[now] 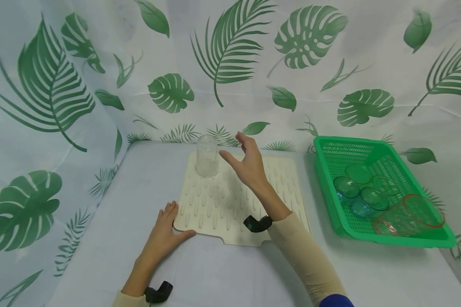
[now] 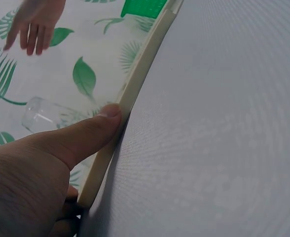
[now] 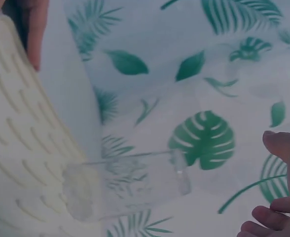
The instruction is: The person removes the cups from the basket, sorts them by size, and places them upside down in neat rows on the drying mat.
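A clear drinking glass stands at the back left of a cream drying mat with raised ridges; I cannot tell which end is its mouth. Just right of it, my right hand is raised with thumb and fingers spread, apart from the glass and holding nothing. My left hand rests at the mat's front left corner, fingers straight along the left side and thumb on the front edge. The left wrist view shows that thumb touching the mat's rim, with the other fingers mostly hidden.
On the right stands a green plastic basket with several glasses inside, some bluish. A larger pinkish glass with an orange rim leans in its near right corner. A leaf-printed curtain rises behind the pale tabletop.
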Demonstrator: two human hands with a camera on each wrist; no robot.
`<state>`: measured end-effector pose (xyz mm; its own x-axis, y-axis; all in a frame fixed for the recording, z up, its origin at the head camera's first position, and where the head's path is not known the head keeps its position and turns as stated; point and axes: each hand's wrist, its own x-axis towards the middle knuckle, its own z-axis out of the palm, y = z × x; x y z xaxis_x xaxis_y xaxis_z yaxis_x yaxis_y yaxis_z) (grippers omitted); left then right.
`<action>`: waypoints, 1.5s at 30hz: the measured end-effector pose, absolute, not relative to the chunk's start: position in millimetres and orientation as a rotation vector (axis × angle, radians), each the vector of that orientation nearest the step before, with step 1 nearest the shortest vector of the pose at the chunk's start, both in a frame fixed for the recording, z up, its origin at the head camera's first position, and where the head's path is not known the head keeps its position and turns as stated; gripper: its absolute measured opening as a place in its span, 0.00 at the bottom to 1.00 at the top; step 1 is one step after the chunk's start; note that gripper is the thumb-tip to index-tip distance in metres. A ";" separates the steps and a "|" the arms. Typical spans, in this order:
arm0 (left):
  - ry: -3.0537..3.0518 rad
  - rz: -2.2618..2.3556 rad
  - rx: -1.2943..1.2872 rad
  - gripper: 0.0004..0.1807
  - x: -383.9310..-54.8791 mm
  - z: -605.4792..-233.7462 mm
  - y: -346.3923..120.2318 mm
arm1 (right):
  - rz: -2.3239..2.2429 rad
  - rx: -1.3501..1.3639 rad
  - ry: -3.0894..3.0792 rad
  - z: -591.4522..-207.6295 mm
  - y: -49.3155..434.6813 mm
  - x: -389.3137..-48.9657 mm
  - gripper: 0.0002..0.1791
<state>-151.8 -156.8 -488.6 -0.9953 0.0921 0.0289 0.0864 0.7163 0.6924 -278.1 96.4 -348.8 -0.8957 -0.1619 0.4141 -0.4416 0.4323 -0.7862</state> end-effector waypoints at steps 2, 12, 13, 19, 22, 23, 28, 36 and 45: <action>2.909 1.158 0.151 0.60 -151.3 -489.3 -157.0 | 1.430 0.510 -2.405 -343.4 106.0 -267.3 0.41; 2.888 1.154 0.160 0.60 -151.7 -489.3 -158.1 | 1.255 0.416 -2.338 -328.6 160.1 -224.8 0.41; 2.889 1.153 0.166 0.60 -152.1 -489.4 -158.1 | 1.239 0.395 -2.327 -327.9 166.4 -221.9 0.41; 2.885 1.147 0.166 0.60 -155.9 -487.4 -158.2 | 1.153 0.271 -2.251 -321.3 205.0 -203.7 0.40; 2.882 1.139 0.156 0.60 -157.6 -487.7 -158.5 | 1.145 0.168 -2.216 -317.7 225.5 -194.6 0.38; 2.879 1.142 0.154 0.60 -158.0 -487.9 -158.6 | 1.148 0.132 -2.201 -316.8 232.2 -191.6 0.38; 2.865 1.155 0.153 0.60 -156.9 -489.1 -158.9 | 1.186 -0.090 -2.144 -314.6 264.2 -178.9 0.37; 2.858 1.145 0.145 0.60 -154.5 -489.4 -160.0 | 1.194 -0.366 -1.963 -319.1 303.6 -170.2 0.36; 2.854 1.152 0.131 0.60 -153.1 -486.7 -159.3 | 1.076 -0.584 -1.879 -328.2 347.7 -170.1 0.34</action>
<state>-153.1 -159.3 -486.7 -0.9945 0.1016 -0.0246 0.0561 0.7170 0.6948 -170.1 347.7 -328.2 -0.5126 0.7294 0.4530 -0.0214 0.5166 -0.8559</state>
